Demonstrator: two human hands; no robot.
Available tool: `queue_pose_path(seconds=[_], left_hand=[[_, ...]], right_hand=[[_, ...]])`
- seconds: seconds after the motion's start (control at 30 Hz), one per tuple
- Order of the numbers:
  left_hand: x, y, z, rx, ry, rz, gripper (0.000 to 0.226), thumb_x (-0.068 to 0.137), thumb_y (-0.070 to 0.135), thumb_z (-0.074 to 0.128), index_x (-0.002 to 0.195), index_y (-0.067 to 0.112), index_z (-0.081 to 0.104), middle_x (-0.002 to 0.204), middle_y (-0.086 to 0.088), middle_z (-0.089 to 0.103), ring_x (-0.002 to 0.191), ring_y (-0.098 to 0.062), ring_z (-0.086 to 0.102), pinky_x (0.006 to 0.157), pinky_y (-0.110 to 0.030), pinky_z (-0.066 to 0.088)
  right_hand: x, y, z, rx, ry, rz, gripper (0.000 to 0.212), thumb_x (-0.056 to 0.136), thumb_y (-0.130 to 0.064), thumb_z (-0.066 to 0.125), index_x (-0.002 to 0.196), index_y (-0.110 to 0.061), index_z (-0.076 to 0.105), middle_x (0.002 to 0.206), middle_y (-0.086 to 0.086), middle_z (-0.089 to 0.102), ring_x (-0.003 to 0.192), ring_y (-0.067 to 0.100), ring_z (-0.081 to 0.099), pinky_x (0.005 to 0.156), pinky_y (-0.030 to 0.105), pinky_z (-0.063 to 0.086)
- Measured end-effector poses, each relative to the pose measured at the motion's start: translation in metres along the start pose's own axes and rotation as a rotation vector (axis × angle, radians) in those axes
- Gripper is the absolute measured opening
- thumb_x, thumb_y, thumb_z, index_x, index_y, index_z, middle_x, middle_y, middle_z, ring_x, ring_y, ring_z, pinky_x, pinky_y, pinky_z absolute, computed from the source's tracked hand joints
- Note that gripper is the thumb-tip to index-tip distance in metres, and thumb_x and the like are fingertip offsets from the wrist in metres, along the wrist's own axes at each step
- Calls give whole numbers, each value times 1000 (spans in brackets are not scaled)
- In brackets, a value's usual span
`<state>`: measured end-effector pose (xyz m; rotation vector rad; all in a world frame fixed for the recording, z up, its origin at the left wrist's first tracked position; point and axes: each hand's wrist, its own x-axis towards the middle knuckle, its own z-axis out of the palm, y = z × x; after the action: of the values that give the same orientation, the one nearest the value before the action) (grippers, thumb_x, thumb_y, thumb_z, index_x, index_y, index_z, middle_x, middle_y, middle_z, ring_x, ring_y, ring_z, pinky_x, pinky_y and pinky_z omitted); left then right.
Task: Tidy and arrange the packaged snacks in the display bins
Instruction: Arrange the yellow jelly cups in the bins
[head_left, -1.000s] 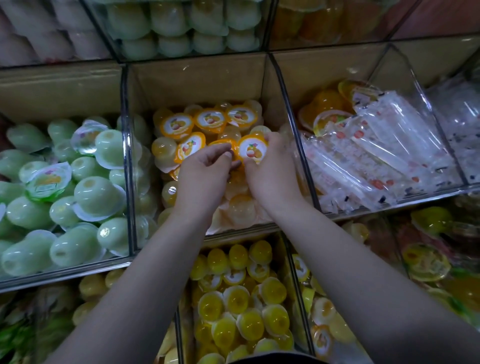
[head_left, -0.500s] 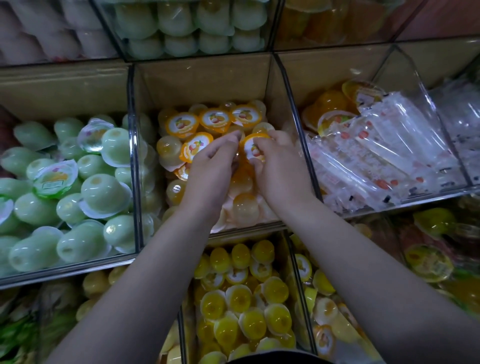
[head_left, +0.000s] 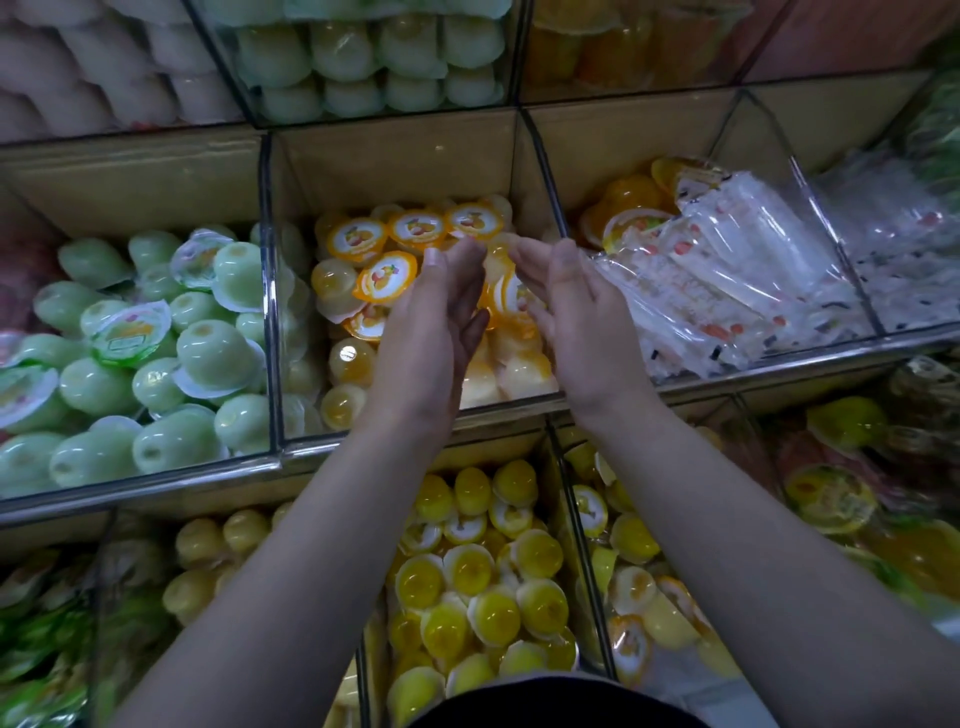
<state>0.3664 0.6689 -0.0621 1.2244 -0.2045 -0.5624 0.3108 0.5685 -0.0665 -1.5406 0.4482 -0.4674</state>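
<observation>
The middle clear bin holds several orange-lidded jelly cups, some lid up, some turned over. My left hand and my right hand hover above the cups, palms facing each other, fingers straight and slightly apart. Neither hand holds anything. Between the palms an orange-lidded cup stands on its edge among the others. A row of three lid-up cups lies at the back of the bin.
Green jelly cups fill the bin to the left. Clear wrapped packets lie in the bin to the right. Yellow jelly cups fill the lower bins. Metal-edged dividers separate the compartments.
Both hands have let go of the orange-lidded cup and lifted up, opening with palms facing each other. The cup now lies among the others.
</observation>
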Motion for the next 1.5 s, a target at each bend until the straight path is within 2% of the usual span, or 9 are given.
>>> queue_pose_path(seconds=[0.4,0.53,0.67,0.8,0.93,1.1,1.23,1.4,1.5], left_hand=[[-5,-3,-12,367,178,-75,35,103,33,40,135,26,52,133,13,53,126,-5,46,96,-27,41],[0,5,-11,606,213,-12,35,99,22,49,134,24,57,128,8,57,120,-8,51,104,-29,42],[9,10,-21,1124,150,114,39,93,11,56,131,20,60,123,-2,64,107,-18,60,86,-28,49],[21,6,-33,1353,72,-2,44,86,19,70,129,23,62,127,0,63,116,-22,56,88,-35,50],[28,0,-50,1644,39,2,53,78,38,76,128,29,61,128,-3,58,125,-31,45,97,-41,42],[19,-1,-62,1652,90,-134,53,82,43,69,130,24,55,137,-12,41,124,-38,36,98,-41,36],[21,1,-63,1637,145,-103,43,84,31,70,123,17,58,128,-15,52,118,-36,46,98,-39,35],[16,6,-63,1549,189,-76,26,81,21,72,105,14,65,107,-13,66,104,-35,58,86,-36,44],[15,3,-66,1449,235,18,33,80,28,75,111,18,66,110,-11,67,104,-34,58,86,-41,49]], right_hand=[[0,-2,-15,-20,-128,301,67,95,-63,31,149,-22,34,152,2,40,138,19,40,115,47,31],[13,-5,-10,-513,-150,156,46,98,-37,48,142,-22,44,142,-1,49,130,20,47,100,31,39],[24,-3,2,-1008,-259,-74,33,95,-12,55,127,-15,55,120,4,60,110,21,58,72,19,37],[32,-6,15,-1341,-337,18,24,92,0,51,114,-6,61,112,13,62,92,25,58,70,28,39],[32,-8,22,-1520,-348,75,32,91,3,50,121,-4,58,122,14,56,113,32,56,73,32,37],[30,-10,18,-1549,-301,19,28,88,8,50,111,-2,61,99,11,55,103,33,59,67,34,36],[26,-5,13,-1465,-194,-132,11,91,-4,58,101,-8,58,70,0,34,83,29,58,51,27,27],[28,-2,11,-1082,-145,-227,40,94,-32,61,128,-13,54,118,7,62,108,24,57,79,30,41],[30,6,14,-1025,-184,-195,40,95,-32,58,130,-12,53,122,8,62,112,24,57,83,27,40]])
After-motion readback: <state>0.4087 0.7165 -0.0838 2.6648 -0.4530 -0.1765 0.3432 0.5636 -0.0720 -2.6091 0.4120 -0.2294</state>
